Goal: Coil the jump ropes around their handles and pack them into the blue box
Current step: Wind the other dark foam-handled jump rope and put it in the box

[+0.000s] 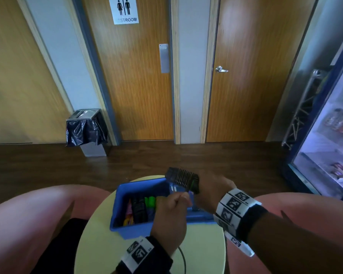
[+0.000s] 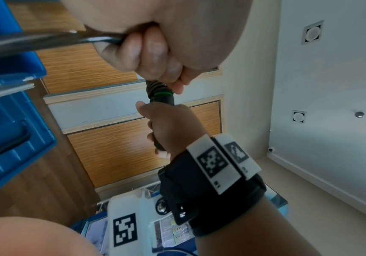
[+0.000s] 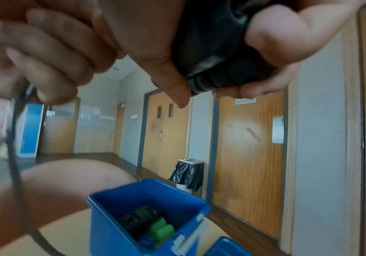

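Black rope handles [image 1: 183,177] clamped in right hand [image 1: 211,191]; cord [image 2: 46,39] pinched in left hand [image 1: 171,210]. Keep tension, lay turns side by side, above blue box [image 1: 127,232].

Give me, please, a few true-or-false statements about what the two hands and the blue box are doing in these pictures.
1. The right hand grips black handles wound with rope. True.
2. The left hand is idle and holds nothing. False: it pinches the loose black rope.
3. The blue box stands on the floor. False: it sits on the round pale table.
4. Green handles already lie in the blue box. True.
5. The wound handles are inside the box. False: they are held above its far right corner.
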`<act>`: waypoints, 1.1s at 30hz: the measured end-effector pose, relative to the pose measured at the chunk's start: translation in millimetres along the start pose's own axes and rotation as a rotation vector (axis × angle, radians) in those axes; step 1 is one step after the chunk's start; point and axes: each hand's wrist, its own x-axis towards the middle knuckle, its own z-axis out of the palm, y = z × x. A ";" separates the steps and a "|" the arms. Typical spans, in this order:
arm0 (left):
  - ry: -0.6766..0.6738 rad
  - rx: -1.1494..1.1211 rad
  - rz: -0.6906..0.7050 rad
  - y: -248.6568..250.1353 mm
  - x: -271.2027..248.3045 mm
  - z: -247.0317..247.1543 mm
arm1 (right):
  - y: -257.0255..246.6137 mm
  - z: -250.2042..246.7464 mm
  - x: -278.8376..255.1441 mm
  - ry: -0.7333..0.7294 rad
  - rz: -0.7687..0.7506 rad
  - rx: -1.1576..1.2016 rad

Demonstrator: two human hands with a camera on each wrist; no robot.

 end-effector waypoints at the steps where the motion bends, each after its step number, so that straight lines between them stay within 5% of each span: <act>1: -0.009 -0.041 -0.044 -2.1 0.6 6.3 | 3.5 0.1 1.4 0.018 0.011 -0.038; 6: -0.061 -0.371 -0.256 -3.4 2.0 25.1 | 19.4 -1.8 2.4 0.001 -0.005 -0.064; 12: -0.067 -0.397 -0.274 -5.3 -4.8 32.0 | 29.0 0.4 1.0 -0.178 -0.024 -0.006; 22: -0.146 -0.429 -0.398 -0.6 -0.7 38.6 | 38.4 1.3 5.9 -0.158 -0.025 -0.040; 33: -0.118 -0.324 -0.177 -12.2 5.0 24.5 | 38.0 -4.3 -3.4 -0.525 0.012 0.530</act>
